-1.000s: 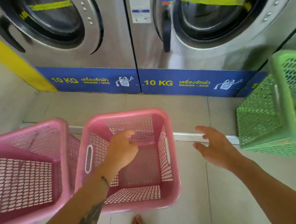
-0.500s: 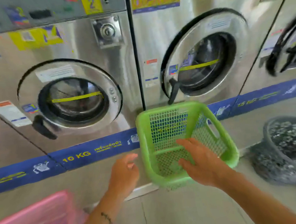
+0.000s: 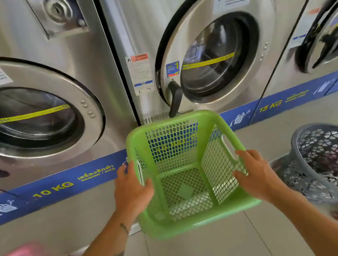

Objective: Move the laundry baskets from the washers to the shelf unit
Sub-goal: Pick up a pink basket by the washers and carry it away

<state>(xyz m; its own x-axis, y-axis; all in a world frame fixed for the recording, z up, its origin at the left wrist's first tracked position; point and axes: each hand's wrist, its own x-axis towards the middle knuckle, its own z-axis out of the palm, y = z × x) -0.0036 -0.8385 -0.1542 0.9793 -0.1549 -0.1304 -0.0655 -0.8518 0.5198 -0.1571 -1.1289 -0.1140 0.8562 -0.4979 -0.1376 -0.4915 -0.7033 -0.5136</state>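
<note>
Both hands now close on the green basket (image 3: 186, 174), left hand (image 3: 131, 189) at nine o'clock, right hand (image 3: 256, 176) at three, each grip clasping a side wall before the washer (image 3: 207, 40); empty, stiff mesh, I judge it light, best held by its handle slots.

Pale floor tiles (image 3: 208, 253) are spreading across the foreground, thin joints running between them. A blue band (image 3: 53, 188) (lettered "10 KG" in yellow) is running along just above the floor, and a white warning sticker (image 3: 140, 73) with a red header is sitting higher up.
</note>
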